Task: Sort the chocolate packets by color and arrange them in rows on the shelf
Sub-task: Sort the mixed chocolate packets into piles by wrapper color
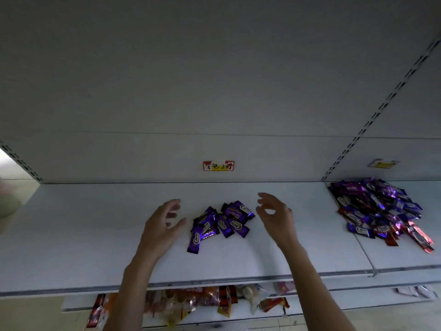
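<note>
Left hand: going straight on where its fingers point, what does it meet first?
Likely the small pile of purple packets, just right of the open left hand. Its height above the shelf is unclear, so it might pass over.

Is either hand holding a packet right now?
No, the left hand and right hand flank the purple packets, open, gripping nothing.

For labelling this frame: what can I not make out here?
Head view:
- Lower-shelf goods: mostly hidden under the shelf.
- Right tag: too small to read.
- Pale shape: blurred, cut by the left edge.
- Right pile: packets overlap, count unclear.
</note>
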Demonstrator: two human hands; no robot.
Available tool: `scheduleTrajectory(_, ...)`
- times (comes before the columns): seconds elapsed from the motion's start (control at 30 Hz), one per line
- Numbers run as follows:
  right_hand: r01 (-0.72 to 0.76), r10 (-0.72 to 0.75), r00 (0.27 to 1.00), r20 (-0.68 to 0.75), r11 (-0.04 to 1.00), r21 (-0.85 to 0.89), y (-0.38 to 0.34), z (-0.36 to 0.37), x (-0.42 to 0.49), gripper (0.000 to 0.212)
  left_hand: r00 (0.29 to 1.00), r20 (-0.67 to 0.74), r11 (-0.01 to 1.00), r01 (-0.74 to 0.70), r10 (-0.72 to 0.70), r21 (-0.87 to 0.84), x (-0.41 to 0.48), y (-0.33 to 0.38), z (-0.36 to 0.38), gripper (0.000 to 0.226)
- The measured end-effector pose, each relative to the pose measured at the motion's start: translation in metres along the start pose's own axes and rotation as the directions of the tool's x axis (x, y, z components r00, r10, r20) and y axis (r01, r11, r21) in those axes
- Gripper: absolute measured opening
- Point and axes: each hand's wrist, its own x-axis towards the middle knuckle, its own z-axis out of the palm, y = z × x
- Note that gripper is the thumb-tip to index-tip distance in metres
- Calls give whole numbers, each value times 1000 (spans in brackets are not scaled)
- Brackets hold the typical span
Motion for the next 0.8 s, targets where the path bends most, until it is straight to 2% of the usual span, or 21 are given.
scheduleTrajectory(0.13, -22, 38, 979, -198, 996, 85, -17, -47, -28, 25, 993, -51, 993, -112, 111, -30, -5, 31, -28, 33)
scheduleTrajectory(0.23, -41, 85, 936, -341, 990, 134, -21, -75, -62, 24, 983, -33, 982, -182, 180, -55, -3, 48, -32, 26)
scheduleTrajectory(0.47, -142, 237, 778, -582, 968, 205, -1, -118, -159, 29, 956, 175, 962, -206, 238, -181, -13, 76, 10, 23)
scheduleTrajectory(0.63, -215, 326, 634, -701, 945, 244, 22, -146, -217, 31, 874, 402, 956, -195, 271, -219, -25, 89, 62, 28)
scheduleTrajectory(0.8, -258, 387, 514, -765, 921, 293, 44, -175, -258, 33, 780, 518, 934, -258, 352, -246, -45, 116, 117, 28)
